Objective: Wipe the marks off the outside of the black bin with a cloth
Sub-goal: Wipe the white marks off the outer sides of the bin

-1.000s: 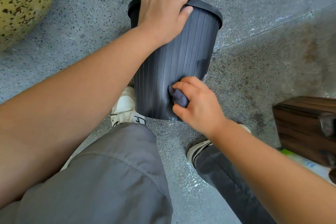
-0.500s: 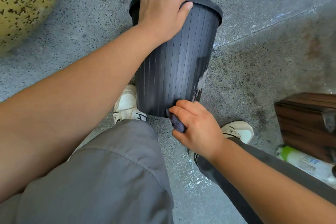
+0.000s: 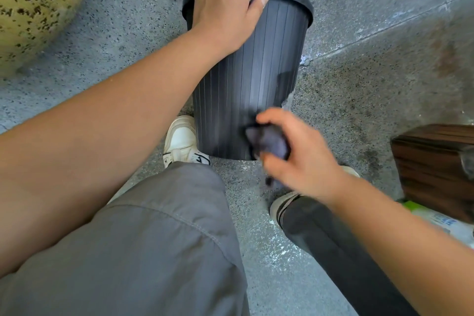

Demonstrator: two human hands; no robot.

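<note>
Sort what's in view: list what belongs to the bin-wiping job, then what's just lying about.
In use: black bin, cloth, left hand steadying the rim, right hand holding the cloth.

Lying about: wooden box, plastic bottle, speckled yellow ball.

Black ribbed bin (image 3: pixel 246 79), dark purple cloth (image 3: pixel 272 143), speckled grey floor (image 3: pixel 359 110), yellow black-flecked ball (image 3: pixel 33 7)

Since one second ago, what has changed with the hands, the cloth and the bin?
The right hand slid the cloth down the black bin wall to its bottom edge, then lifted slightly, uncovering a whitish mark. The left hand stays gripping the rim; the bin stays tilted in place.
</note>
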